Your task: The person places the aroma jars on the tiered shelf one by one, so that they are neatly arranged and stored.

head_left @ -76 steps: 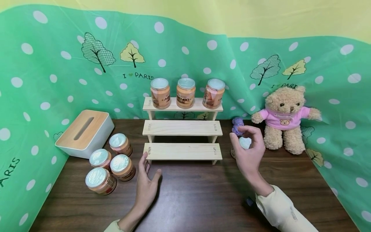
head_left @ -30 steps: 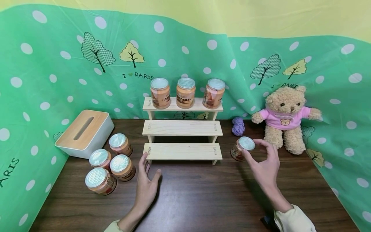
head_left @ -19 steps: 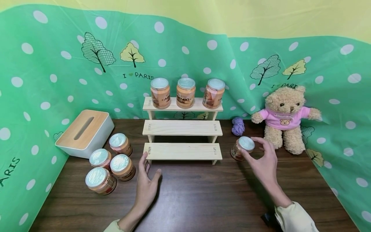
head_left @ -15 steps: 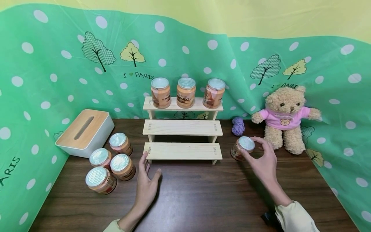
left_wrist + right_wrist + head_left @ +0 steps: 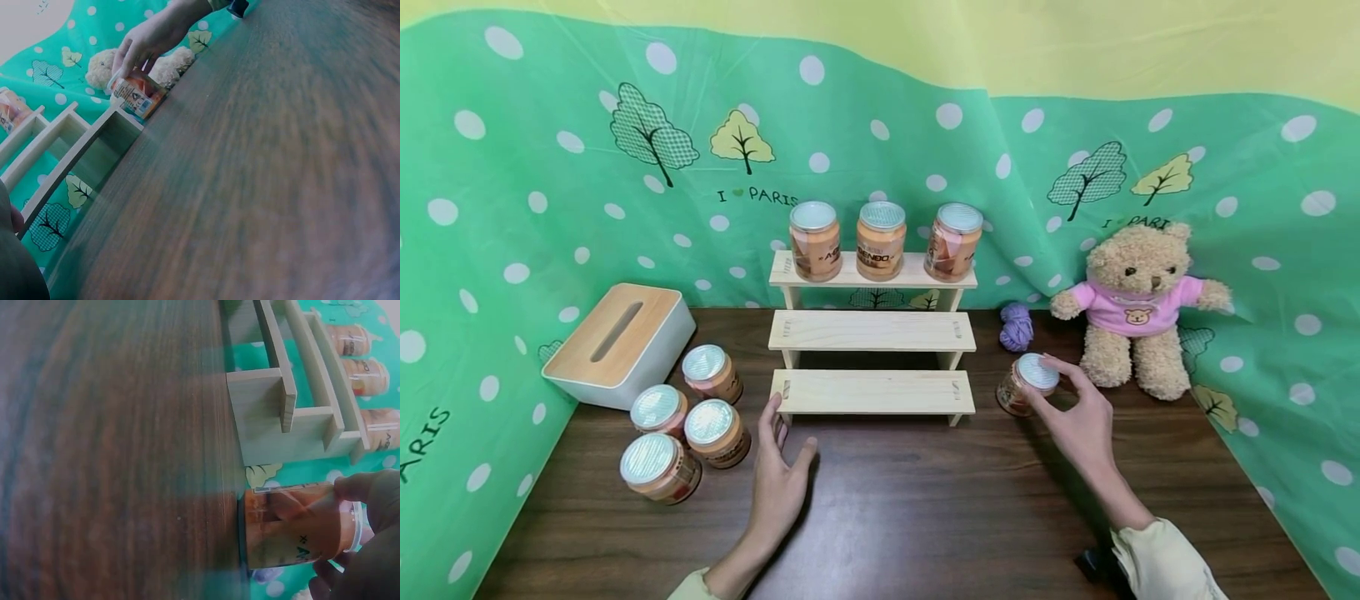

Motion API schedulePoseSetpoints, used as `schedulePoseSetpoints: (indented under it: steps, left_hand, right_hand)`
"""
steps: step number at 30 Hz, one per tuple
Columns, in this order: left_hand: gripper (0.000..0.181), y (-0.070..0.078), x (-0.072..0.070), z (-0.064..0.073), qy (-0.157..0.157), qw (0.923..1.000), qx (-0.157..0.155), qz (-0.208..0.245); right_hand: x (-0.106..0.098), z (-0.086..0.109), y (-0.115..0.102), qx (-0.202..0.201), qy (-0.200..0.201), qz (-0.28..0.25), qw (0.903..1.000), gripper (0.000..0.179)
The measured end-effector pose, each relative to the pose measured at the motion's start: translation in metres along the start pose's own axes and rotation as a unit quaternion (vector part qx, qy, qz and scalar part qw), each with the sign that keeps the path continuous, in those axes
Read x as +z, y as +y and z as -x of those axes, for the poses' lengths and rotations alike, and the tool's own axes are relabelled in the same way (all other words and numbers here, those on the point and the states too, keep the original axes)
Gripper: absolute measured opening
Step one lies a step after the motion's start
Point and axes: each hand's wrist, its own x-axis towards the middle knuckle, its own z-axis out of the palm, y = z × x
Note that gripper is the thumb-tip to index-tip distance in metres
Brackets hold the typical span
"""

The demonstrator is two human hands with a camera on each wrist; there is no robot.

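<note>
At the right, a jar [image 5: 1017, 393] with a silver lid and brown-orange label stands upright on the table. My right hand [image 5: 1081, 421] grips it near the lid, thumb on one side and fingers on the other; the right wrist view shows the thumb [image 5: 359, 486] against the jar [image 5: 294, 525]. My left hand [image 5: 780, 487], fingers loosely extended, rests at the left front corner of a three-tier wooden rack [image 5: 872, 392] and seems to touch it. Three similar jars, such as the middle jar [image 5: 882, 242], stand on the top tier.
Several more lidded jars [image 5: 718, 433] cluster on the left of the dark table [image 5: 910, 517], beside a tissue box [image 5: 625, 342] with a wooden top. A purple yarn skein [image 5: 1017, 327] lies behind the gripped jar, and a teddy bear [image 5: 1138, 308] in pink sits at the back right.
My right hand has come down and round to the right side of the jar, and its fingers have closed in on the lid. The jar stays in place. My left hand has not moved.
</note>
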Motion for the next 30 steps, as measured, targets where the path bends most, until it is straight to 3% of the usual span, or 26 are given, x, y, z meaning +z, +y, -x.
schedulePoseSetpoints:
  steps: [13, 30]
  left_hand:
    - [0.082, -0.0016, -0.0001, -0.0003, -0.002, 1.0, 0.006, 0.002]
    - [0.082, -0.0019, 0.0004, 0.0004, 0.0, 0.9999, 0.011, 0.001]
  right_hand:
    - [0.0024, -0.0002, 0.0018, 0.026, 0.008, -0.014, 0.9995, 0.048]
    - [0.0002, 0.0011, -0.0043, 0.0, 0.018, -0.05, 0.9986, 0.049]
